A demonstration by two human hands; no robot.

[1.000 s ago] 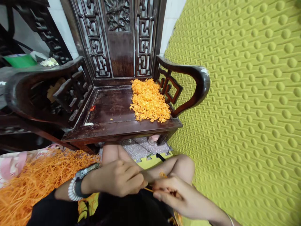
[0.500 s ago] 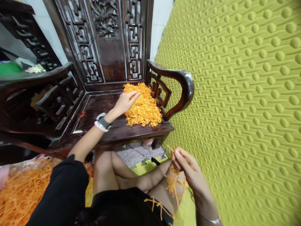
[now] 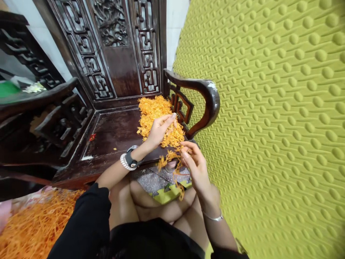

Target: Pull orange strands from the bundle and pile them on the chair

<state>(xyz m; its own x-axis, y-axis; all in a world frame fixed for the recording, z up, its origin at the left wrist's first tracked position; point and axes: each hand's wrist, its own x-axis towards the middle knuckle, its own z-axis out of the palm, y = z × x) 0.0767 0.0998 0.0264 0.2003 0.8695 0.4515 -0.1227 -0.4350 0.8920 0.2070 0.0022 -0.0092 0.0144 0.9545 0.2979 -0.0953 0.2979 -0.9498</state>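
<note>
1. Orange strand (image 3: 170, 155) hangs from right hand (image 3: 196, 164), pinched between thumb and fingers.
2. Left hand (image 3: 159, 131) overlaps orange pile (image 3: 151, 110) in view, fingertips nearly together; can't tell if holding anything.
3. Pile on dark chair seat (image 3: 115, 126).

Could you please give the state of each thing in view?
Brown carved wooden armchair: upright
Frilly orange pile: heaped on the armchair
Thin frilly orange strands: dangling
Right hand: pinching these strands
Left hand: outstretched, contents unclear
Long orange strings: loose, tangled
Dark wristwatch: strapped on

Glossy wooden chair (image 3: 115, 126); bumpy mat (image 3: 264, 129), perhaps foam
</note>
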